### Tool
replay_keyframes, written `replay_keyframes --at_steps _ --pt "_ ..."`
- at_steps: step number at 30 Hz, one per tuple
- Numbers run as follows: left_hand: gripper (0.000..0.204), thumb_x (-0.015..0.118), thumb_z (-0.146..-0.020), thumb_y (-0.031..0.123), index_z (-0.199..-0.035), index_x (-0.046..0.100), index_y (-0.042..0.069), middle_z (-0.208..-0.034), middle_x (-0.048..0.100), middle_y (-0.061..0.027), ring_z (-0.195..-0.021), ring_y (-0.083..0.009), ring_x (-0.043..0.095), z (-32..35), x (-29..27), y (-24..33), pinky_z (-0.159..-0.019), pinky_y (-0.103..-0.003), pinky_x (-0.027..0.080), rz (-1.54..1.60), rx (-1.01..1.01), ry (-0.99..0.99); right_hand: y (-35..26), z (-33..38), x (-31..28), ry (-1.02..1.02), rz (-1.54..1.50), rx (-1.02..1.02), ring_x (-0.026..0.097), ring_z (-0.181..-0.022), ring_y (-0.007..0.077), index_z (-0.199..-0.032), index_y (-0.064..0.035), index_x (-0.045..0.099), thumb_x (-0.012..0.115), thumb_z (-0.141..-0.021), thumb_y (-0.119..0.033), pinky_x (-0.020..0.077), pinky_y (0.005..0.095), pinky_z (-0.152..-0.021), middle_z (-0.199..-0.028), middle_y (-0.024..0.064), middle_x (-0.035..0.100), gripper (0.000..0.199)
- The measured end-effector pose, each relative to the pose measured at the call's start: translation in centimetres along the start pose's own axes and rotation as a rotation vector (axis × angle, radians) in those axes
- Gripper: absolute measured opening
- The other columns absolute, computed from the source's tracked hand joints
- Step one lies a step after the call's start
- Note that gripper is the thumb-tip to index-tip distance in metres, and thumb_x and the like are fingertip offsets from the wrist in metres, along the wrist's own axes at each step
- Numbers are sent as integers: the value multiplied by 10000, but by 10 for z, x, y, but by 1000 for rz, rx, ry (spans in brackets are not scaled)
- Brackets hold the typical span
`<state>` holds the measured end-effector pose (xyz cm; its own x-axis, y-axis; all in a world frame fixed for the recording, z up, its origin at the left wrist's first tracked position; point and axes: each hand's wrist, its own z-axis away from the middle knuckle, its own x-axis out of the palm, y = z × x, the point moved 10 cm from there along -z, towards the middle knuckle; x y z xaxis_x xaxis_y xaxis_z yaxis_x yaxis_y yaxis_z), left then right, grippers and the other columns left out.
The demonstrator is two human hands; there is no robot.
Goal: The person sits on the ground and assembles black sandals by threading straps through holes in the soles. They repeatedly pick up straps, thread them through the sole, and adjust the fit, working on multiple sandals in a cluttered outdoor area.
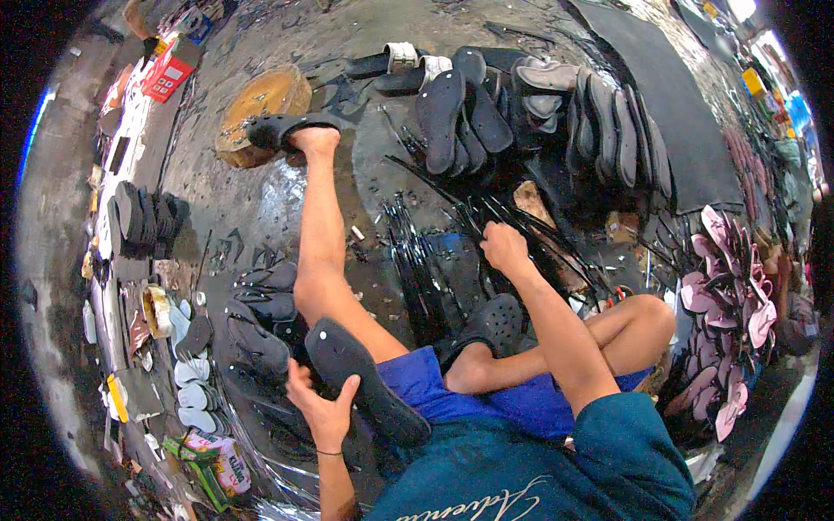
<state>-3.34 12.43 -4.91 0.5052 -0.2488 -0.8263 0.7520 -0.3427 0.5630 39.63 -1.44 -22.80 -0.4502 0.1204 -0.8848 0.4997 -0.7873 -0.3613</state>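
My left hand (317,404) is beside a black slipper sole (369,378) with a white dot near its tip. The thumb overlaps the sole's edge, while the fingers are spread apart, near a pile of black slippers (256,334). The sole leans against my lap. Farther forward, my right hand (506,249) has its fingers curled at a heap of long, thin black strips (556,247). It appears to pinch one of them, though the fingertips partly hide the contact. Another bundle of glossy black strips (413,252) lies left of that hand.
My foot, in a black clog, rests on a round wooden block (265,100). Dark soles (443,122) and grey soles (599,122) stand in rows ahead. Pink slippers (721,304) are heaped at right. A red box (169,69) sits far left; a black sheet (678,104) lies far right.
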Motion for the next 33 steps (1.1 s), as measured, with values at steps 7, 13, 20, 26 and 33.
replay_keyframes --at_steps 7,13,20,26,33 --pt "282 692 -931 158 -1155 667 -12 -1011 724 -135 -893 -167 692 -129 142 144 -784 -303 550 490 289 -337 -4 4 -1 78 -195 -34 685 -937 389 -991 -35 703 713 -842 -188 563 476 -809 -1024 196 707 214" --pt "453 744 -837 293 -1152 564 21 -1014 694 -264 -979 -462 666 -163 330 89 -877 -522 528 -193 95 -438 -14 21 -35 -57 -1088 44 690 -852 182 -1077 -3 692 706 -931 -194 561 331 -747 -967 89 723 241" --pt "474 663 -924 27 -1365 492 -13 -1036 694 -116 -805 -167 696 -181 301 106 -653 -268 545 828 -48 -511 -50 78 -75 -183 -1544 116 691 -872 136 -1134 -4 679 692 -953 -135 561 281 -758 -985 74 727 225" --pt "455 709 -916 43 -1339 545 7 -1022 718 -87 -857 -144 705 -148 159 182 -671 -253 574 1089 -16 -541 -74 98 -100 -102 -1307 -59 671 -807 111 -1135 18 709 739 -908 -122 544 262 -727 -940 71 739 268" --pt "400 731 -909 70 -1277 586 11 -1067 737 -104 -915 -134 701 -111 137 179 -681 -257 581 1191 -142 -614 -102 138 -75 -379 -1493 52 699 -826 133 -1152 2 702 722 -929 -125 585 271 -696 -965 72 731 258"
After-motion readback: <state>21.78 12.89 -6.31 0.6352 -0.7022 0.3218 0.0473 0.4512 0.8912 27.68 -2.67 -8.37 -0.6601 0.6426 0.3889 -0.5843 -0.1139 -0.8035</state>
